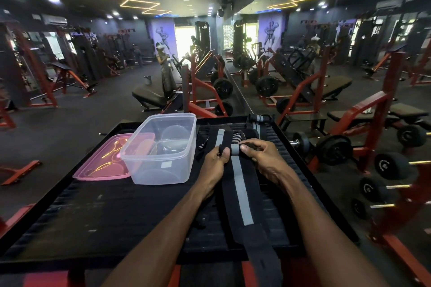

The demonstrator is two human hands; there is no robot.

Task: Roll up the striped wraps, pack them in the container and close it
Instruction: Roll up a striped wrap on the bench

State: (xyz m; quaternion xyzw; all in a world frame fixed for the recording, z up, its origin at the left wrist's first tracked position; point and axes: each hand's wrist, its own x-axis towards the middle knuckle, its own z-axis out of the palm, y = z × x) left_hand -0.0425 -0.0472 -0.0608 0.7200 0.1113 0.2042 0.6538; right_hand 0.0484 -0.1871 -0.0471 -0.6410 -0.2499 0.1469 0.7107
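Two hands work the near wrap [240,191], a long band of black woven elastic with a flat grey stripe down its middle, laid lengthwise on the black ribbed table [116,212] and hanging over its near edge. The left hand [215,163] pinches the far end between thumb and fingers, and the right hand [262,158] pinches the same end from the other side, where the fabric is turned over into a first small fold. By my reading the rolling of this wrap has only just begun; nearly its whole length lies flat. Further wraps [257,121] lie loose and crumpled toward the far edge of the table, unrolled as far as I can see. The container [161,154] stands open just left of the hands, a clear, soft-cornered plastic tub; round shapes show through its walls, but I cannot tell whether they are inside or behind. Its pink translucent lid [100,165] lies flat beside it on the left. Rolling, packing and closing all appear to remain
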